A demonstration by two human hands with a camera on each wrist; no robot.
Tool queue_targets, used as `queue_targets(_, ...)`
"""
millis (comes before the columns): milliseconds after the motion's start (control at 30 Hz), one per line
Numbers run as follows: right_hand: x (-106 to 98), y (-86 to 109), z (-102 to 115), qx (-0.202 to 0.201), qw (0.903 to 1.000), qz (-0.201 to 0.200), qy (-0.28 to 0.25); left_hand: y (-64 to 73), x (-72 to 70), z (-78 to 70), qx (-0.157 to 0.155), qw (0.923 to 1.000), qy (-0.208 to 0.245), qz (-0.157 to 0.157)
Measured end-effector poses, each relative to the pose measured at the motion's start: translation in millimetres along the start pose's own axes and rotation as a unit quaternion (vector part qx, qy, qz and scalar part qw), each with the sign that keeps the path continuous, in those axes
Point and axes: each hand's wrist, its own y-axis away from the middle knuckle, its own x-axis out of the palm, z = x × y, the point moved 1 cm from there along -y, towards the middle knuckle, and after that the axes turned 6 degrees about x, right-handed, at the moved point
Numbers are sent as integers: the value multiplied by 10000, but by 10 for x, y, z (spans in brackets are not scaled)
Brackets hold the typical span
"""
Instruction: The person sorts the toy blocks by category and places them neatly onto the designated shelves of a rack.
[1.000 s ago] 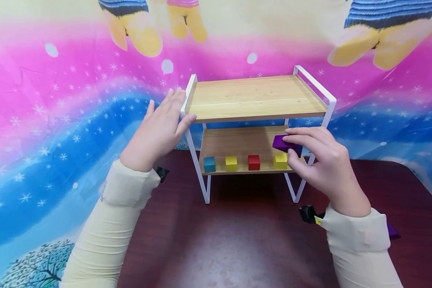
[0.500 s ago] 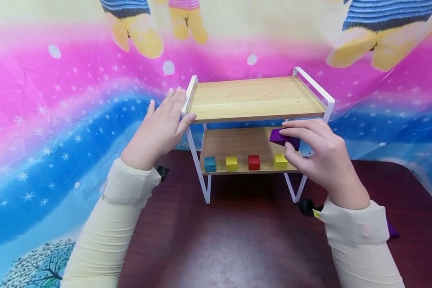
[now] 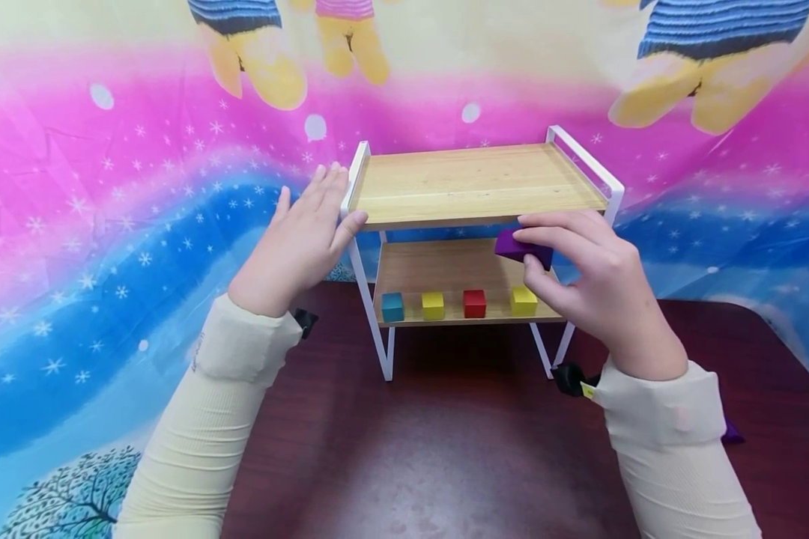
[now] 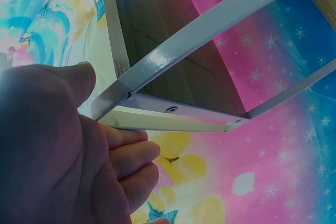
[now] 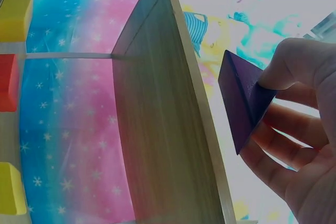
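Note:
My right hand (image 3: 593, 284) pinches a purple triangular block (image 3: 522, 248) between thumb and fingers, in front of the gap between the two shelves of a small rack. In the right wrist view the triangular block (image 5: 244, 98) is near the front edge of the upper shelf (image 5: 163, 108). My left hand (image 3: 297, 239) lies with straight fingers against the left end of the rack's white frame (image 3: 353, 183), thumb at the front corner. Along the lower shelf's front edge stand a teal cube (image 3: 392, 307), a yellow cube (image 3: 433, 305), a red cube (image 3: 475, 303) and another yellow cube (image 3: 523, 300).
The rack's wooden upper shelf (image 3: 479, 183) has white side rails. It stands on a dark reddish table (image 3: 404, 449) before a colourful printed cloth (image 3: 175, 150). Another purple block (image 3: 732, 432) lies on the table, partly behind the right sleeve (image 3: 661, 419).
My right hand has moved up and slightly left with the purple triangular block, from just above the right yellow cube to nearer the upper shelf's front edge. My left hand stays in place.

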Motion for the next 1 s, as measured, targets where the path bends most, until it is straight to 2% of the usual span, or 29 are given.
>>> queue_targets(233,13,-78,53,76,9996,-87,-255,-10,10,-9,4,10000,22,-7)
queue_targets(500,12,-161,74,29,9998,-60,-210,-6,9,-23,14,10000,60,-41)
queue_targets(1000,62,-336,160,-222,9991,81,-349,2,16,-24,11,9999,54,-85)
